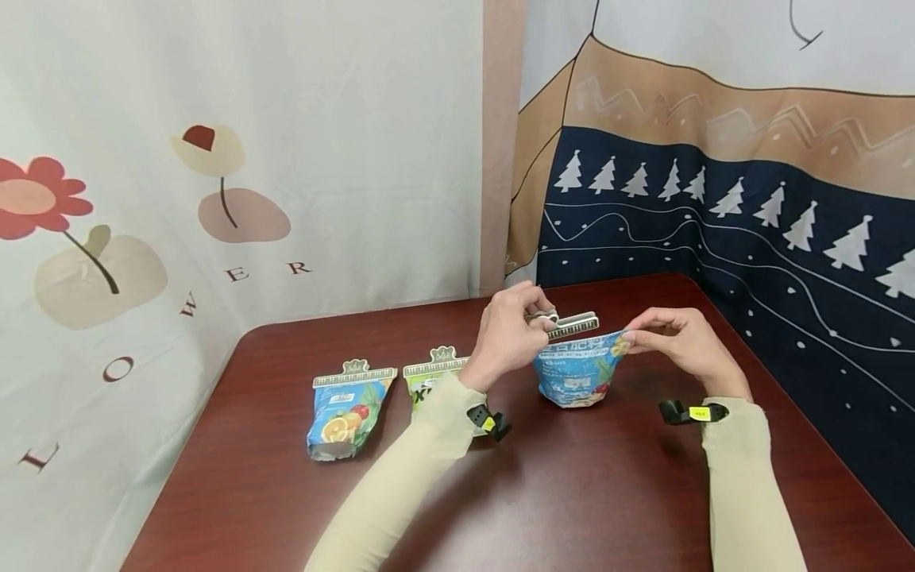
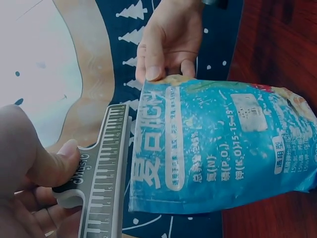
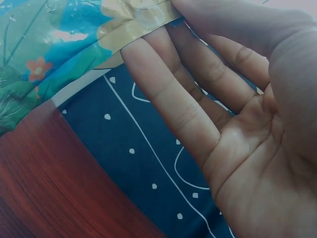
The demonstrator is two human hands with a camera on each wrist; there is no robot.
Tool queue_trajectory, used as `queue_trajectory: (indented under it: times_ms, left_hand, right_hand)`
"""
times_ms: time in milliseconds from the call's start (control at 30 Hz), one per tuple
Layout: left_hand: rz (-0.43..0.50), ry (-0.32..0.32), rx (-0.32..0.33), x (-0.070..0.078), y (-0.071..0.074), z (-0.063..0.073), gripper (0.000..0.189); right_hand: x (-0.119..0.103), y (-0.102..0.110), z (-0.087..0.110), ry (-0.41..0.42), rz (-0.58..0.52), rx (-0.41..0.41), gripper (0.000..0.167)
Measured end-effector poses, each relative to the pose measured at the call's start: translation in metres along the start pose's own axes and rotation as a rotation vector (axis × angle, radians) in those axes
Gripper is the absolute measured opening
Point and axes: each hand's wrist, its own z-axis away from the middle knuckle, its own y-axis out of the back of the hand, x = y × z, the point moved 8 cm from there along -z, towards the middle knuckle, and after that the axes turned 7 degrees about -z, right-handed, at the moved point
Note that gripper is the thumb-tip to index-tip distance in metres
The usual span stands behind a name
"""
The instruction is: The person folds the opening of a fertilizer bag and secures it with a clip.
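My left hand (image 1: 509,330) pinches a wide bag clip (image 2: 105,171) printed with piano keys and a ruler scale. In the left wrist view the clip lies along the top edge of a blue fertilizer bag (image 2: 223,144); whether its jaws are around the edge I cannot tell. The thumb and fingers of my right hand (image 1: 679,338) pinch the bag's top right corner, as the right wrist view also shows from close up. Upright on the table, the bag (image 1: 574,373) has its printed face towards me.
To the left lie a blue bag (image 1: 346,421) and a green bag (image 1: 422,389), each with a clip along its top. The green one is partly hidden by my left arm. Printed curtains (image 1: 372,159) hang behind the dark red table (image 1: 572,492).
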Motion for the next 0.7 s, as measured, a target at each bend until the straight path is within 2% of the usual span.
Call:
queue_trajectory:
  times_ms: [267, 700]
  left_hand:
    - [-0.053, -0.028, 0.013, 0.0051, -0.0051, 0.0024, 0.011]
    - [-0.044, -0.041, 0.003, 0.0108, -0.0102, 0.0022, 0.008]
  right_hand:
    - [0.0, 0.0, -0.0017, 0.007, 0.014, 0.002, 0.018]
    - [0.0005, 0.0002, -0.0011, 0.031, -0.013, -0.021, 0.018]
